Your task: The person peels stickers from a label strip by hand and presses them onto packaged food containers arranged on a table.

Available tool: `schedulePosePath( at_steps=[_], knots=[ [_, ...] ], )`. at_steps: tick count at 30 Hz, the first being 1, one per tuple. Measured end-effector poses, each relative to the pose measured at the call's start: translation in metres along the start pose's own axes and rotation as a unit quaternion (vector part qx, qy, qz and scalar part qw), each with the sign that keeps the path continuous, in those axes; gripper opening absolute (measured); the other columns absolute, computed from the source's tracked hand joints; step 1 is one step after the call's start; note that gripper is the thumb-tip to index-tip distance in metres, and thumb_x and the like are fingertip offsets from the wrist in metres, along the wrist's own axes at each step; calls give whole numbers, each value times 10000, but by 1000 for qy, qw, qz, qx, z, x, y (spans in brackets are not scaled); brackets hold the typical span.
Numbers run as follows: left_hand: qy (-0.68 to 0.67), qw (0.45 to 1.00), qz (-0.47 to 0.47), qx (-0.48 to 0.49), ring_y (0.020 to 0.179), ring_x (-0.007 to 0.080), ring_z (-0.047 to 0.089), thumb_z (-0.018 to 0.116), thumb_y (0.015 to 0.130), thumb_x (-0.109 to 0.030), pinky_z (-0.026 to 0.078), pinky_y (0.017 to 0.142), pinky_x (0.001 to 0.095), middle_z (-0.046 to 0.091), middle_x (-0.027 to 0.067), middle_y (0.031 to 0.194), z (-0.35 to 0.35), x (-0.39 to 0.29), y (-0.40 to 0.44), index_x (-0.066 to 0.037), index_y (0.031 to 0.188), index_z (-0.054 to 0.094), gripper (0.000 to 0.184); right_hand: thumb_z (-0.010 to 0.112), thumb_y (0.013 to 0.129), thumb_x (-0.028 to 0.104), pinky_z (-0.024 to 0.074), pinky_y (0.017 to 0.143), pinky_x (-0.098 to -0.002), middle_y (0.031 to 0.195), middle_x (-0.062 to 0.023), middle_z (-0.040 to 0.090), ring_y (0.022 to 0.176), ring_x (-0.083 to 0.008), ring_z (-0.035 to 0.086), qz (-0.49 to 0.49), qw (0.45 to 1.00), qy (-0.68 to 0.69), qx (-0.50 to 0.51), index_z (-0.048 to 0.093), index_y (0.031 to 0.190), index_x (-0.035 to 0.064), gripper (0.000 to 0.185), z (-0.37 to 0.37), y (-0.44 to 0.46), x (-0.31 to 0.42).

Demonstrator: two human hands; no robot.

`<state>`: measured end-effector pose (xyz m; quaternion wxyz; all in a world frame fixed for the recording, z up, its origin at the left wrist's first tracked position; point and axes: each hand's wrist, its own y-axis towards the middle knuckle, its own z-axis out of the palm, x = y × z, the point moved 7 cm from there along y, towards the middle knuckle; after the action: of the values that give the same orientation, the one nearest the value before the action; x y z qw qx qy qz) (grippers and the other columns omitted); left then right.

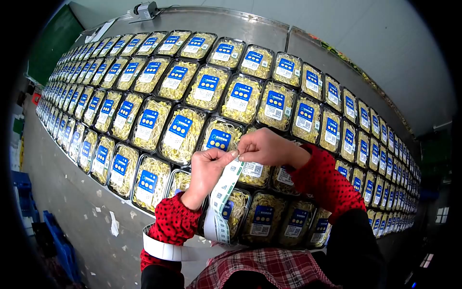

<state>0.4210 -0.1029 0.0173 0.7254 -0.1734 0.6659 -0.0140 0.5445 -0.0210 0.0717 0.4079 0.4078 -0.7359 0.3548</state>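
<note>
A long strip of small printed stickers [223, 193] hangs down in front of me, white with green edging and square codes. Thumb and finger of my left hand [208, 172] pinch its upper end. My right hand [270, 148] is closed in a pinch at the same end, its fingertips almost touching the left ones; whether it grips the strip or a single sticker is hidden. Beneath both hands lie clear-lidded trays of bean sprouts [182, 134] with blue and white labels. White backing paper [163, 251] loops around my left forearm.
Rows of similar sprout trays [207, 90] cover the metal table [219, 23] to both sides. A grey device [146, 10] stands at the back edge. Paper scraps [114, 224] litter the floor, and blue crates [61, 248] sit at lower left.
</note>
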Motion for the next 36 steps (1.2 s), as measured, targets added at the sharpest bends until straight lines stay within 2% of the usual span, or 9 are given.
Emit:
schedulePosePath(
  at_steps=[3,11,13,14,19,23,25,28,36],
  knots=[
    [-1,1000,11,-1,580,33,496,767,819,-154,417,518,209,647,15,655,-3,8,-1,34,775,704,203,674,820,125,439,559,-254,718,-46,635,618,-87,561,-52,994,-87,-30,684,852,0,129,1,8,-8],
    [10,1000,13,-9,585,20,446,776,794,-123,370,513,194,592,-30,647,-3,17,-11,36,800,687,183,737,714,164,432,528,-273,589,-37,618,566,-122,564,153,827,160,-517,706,764,-11,185,-82,31,-162],
    [0,1000,10,-16,578,18,437,773,796,-122,362,508,192,581,-37,635,-7,18,-10,33,800,684,179,746,695,201,489,582,-354,582,-112,646,608,-212,644,221,793,-10,-567,707,755,-13,226,-85,31,-143],
    [3,1000,15,-24,567,17,427,771,796,-117,355,503,191,564,-47,619,-11,18,-9,26,801,683,168,682,706,198,516,651,-454,804,-231,679,768,-405,661,277,804,-59,-523,722,838,1,240,-82,32,-140],
    [2,989,134,-65,644,48,498,755,800,-89,375,554,188,620,28,811,-33,-2,-16,37,822,691,142,691,715,241,538,644,-463,794,-191,684,764,-362,675,329,746,-329,-477,705,774,36,214,-85,52,-119],
    [-6,993,100,-66,682,70,528,747,800,-75,402,591,201,629,42,885,-57,-8,-21,46,848,695,140,712,746,271,550,665,-419,815,-182,696,746,-325,684,305,828,-339,-325,703,774,26,247,-80,58,-94],
    [-17,992,99,-76,672,63,513,742,804,-64,392,580,204,620,29,847,-67,-6,-20,46,844,692,128,675,848,198,530,734,-332,896,-125,708,772,-178,651,47,981,-74,-174,682,1021,-2,265,-21,71,-54],
    [33,992,110,-59,641,45,465,746,812,-83,362,545,219,575,-2,738,-71,-5,-17,40,821,687,137,629,850,113,506,697,-315,861,-95,665,776,-192,641,-125,988,-84,-22,679,1008,12,194,31,68,30],
    [37,996,33,-68,602,57,532,761,814,-143,439,549,225,665,38,689,-78,-1,-14,42,837,710,193,669,714,152,485,579,-349,707,-108,653,638,-245,633,-129,976,-152,-84,678,714,41,111,16,88,40]
  ],
)
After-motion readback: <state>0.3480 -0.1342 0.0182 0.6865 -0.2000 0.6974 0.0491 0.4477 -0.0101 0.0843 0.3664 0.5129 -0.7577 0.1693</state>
